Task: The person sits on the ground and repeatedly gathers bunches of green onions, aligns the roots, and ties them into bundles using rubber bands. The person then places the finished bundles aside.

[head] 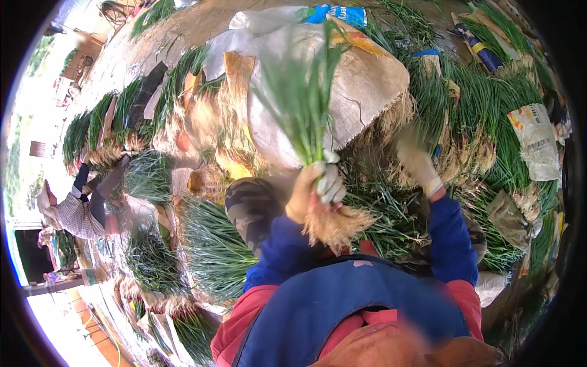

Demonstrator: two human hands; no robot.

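Note:
My left hand [316, 188], in a pale work glove with grey fingers, grips a bunch of green scallion-like plants [312, 110]. The leaves point up and away from me, partly blurred. Below the fist hangs the bunch's tan root tuft [339, 225]. Off to the right, my gloved right hand [415, 158] is blurred, close to the roots of a plant pile; whether its fingers hold anything is unclear. Loose green stalks [380, 202] lie between my hands, before my lap. Beyond the held bunch, a whitish woven sack [367, 87] covers a heap with roots [399, 114] sticking out beneath.
Rows of rooted green bundles [481, 105] lie on the right, some under sack pieces [534, 137]. More leaves [215, 238] are heaped beside my left knee [252, 206]. At far left another person [82, 215] in a hat bends over bundles [105, 153].

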